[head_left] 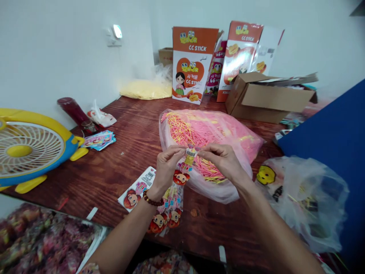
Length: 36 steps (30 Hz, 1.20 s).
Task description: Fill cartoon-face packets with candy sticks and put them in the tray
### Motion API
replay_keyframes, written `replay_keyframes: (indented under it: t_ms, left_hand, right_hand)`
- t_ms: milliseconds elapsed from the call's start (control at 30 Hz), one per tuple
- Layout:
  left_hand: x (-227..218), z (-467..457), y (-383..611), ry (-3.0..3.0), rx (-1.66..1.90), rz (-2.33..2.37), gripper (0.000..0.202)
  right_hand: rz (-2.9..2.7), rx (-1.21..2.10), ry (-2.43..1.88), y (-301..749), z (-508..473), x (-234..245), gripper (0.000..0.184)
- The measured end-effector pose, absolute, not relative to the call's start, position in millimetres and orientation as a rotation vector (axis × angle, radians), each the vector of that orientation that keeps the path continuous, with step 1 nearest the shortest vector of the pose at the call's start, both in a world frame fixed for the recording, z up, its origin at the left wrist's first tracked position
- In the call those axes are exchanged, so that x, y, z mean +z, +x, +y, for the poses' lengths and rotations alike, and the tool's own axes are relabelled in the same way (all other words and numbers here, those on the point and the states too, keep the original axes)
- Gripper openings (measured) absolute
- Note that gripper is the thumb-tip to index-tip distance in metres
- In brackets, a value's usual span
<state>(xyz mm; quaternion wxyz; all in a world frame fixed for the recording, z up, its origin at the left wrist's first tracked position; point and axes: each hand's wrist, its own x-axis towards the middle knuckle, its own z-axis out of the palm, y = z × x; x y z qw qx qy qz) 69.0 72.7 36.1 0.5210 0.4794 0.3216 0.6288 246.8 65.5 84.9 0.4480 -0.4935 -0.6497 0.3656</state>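
In the head view my left hand (167, 165) and my right hand (224, 160) meet over the table, each pinching one side of a small clear packet (189, 160). The packet has a barcode label at its top, yellow content and a printed red-haired cartoon figure lower down. On my left wrist is a dark bead bracelet (153, 199). Below that wrist lie several filled cartoon packets (171, 201), partly covered by my forearm. Just behind my hands, a large clear bag (242, 140) lies open, full of thin pink and yellow sticks (182, 129).
A stack of printed wrappers (132, 196) lies left of my hand. A yellow and blue fan (37, 146) stands far left. Boxes (192, 42) and an open carton (273, 101) are at the back. A clear plastic bag (322, 194) and a blue panel (327, 140) are at right.
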Motion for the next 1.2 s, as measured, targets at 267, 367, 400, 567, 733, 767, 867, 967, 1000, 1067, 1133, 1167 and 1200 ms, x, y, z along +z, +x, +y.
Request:
replay_keyframes:
  t_ms: [267, 367, 400, 567, 733, 767, 867, 967, 1000, 1067, 1133, 1167, 1200]
  left_hand:
    - [24.0, 61.1, 64.4, 1.203, 1.469, 0.886, 0.012]
    - [21.0, 59.2, 58.8, 1.239, 1.448, 0.907, 0.013]
    - [20.3, 59.0, 56.6, 1.255, 1.432, 0.915, 0.013]
    - [19.3, 58.4, 44.3, 1.164, 1.402, 1.004, 0.012]
    - [27.3, 54.0, 33.9, 1.113, 1.349, 1.011, 0.015]
    - [29.8, 52.9, 32.2, 1.113, 1.33, 1.021, 0.016]
    - [35.2, 49.2, 26.5, 1.123, 1.255, 1.003, 0.02]
    - [34.4, 43.0, 19.0, 1.099, 1.138, 0.931, 0.029]
    - [32.8, 39.6, 15.7, 1.085, 1.108, 0.928, 0.027]
    - [28.0, 30.3, 7.8, 1.071, 1.064, 0.971, 0.021]
    - [21.1, 18.9, -1.4, 1.074, 1.033, 1.054, 0.02]
    - [16.5, 13.2, -6.0, 1.082, 1.012, 1.098, 0.021]
    - [11.0, 7.9, -10.3, 1.096, 0.996, 1.141, 0.022]
  right_hand:
    - [-1.903, 0.656, -1.179, 221.1, 53.5, 75.1, 0.019]
    - [-1.909, 0.647, -1.217, 223.1, 58.6, 70.3, 0.021]
    - [-1.939, 0.704, -1.19, 224.0, 60.7, 68.7, 0.019]
    - [-1.805, 0.828, -1.225, 225.4, 66.0, 66.2, 0.022]
    - [-1.637, 1.064, -1.2, 223.6, 64.0, 68.8, 0.022]
    - [-1.607, 1.096, -1.196, 222.5, 63.3, 69.3, 0.021]
    - [-1.537, 1.159, -1.172, 217.7, 60.3, 69.5, 0.016]
    - [-1.505, 1.192, -1.163, 210.4, 54.9, 64.4, 0.015]
    - [-1.5, 1.211, -1.167, 207.4, 52.3, 60.9, 0.015]
    - [-1.507, 1.257, -1.184, 200.3, 45.7, 51.4, 0.017]
    - [-1.536, 1.305, -1.202, 192.2, 38.1, 39.0, 0.018]
    - [-1.554, 1.325, -1.21, 188.0, 34.5, 32.3, 0.018]
    - [-1.575, 1.343, -1.222, 184.2, 31.6, 25.5, 0.019]
